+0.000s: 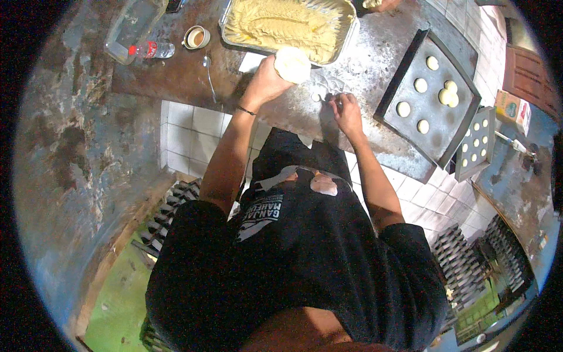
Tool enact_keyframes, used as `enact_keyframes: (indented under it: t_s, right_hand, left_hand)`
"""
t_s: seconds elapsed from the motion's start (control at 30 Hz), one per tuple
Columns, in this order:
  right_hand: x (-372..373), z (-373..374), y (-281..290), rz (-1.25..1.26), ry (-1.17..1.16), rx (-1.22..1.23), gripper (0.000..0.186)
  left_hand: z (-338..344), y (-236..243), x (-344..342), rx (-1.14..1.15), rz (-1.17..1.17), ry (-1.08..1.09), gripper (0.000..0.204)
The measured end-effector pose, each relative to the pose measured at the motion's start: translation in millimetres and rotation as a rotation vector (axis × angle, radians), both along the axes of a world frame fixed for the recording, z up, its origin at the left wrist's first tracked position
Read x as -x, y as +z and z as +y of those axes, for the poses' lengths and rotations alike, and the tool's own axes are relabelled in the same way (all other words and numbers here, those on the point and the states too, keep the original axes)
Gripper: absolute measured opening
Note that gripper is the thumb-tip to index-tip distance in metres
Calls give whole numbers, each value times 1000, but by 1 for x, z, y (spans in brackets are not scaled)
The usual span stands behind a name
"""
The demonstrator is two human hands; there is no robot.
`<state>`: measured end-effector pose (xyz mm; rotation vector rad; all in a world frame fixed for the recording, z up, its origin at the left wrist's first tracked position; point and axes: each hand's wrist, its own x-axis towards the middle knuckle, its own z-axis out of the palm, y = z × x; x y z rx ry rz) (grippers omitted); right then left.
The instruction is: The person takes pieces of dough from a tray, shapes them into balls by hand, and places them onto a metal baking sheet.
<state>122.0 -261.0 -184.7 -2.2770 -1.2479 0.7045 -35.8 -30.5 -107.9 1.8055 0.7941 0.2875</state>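
Note:
My left hand [265, 83] is closed around a round, pale cream lump of dough [292, 65], held above the table at the near edge of a metal pan [223, 23]. Yellow dough [284, 26] is spread inside that pan. To its right, my right hand [348, 112] is low over the floury table [287, 108] near the front edge. Its fingers are bent together; whether something small is between them is hidden. A small whitish bit [317, 96] lies just left of those fingertips.
On the right sits a dark baking tray [404, 67] with several dough balls [420, 85], two or three touching. Beyond are a smaller filled tray [460, 166] and a carton [513, 111]. Leftward are a spoon [209, 79], a cup [195, 38] and a red-capped bottle [153, 50].

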Motion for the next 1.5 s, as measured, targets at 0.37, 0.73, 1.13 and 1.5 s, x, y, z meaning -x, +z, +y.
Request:
enact_keyframes:
  t_s: [0.37,0.73,1.13,1.5]
  right_hand:
    - [-109,5,189,282,279,-398,45]
    - [-150,-80,215,512,-69,-518,58]
    - [-196,-92,225,425,28,-394,31]
    - [-188,-109,223,62,228,-675,43]
  left_hand:
    - [-70,71,-101,94,50,-633,48]
    - [-162,90,-155,597,-141,-155,31]
    - [-200,116,-178,887,-362,-82,36]
    - [-223,121,-194,838,-328,89,30]
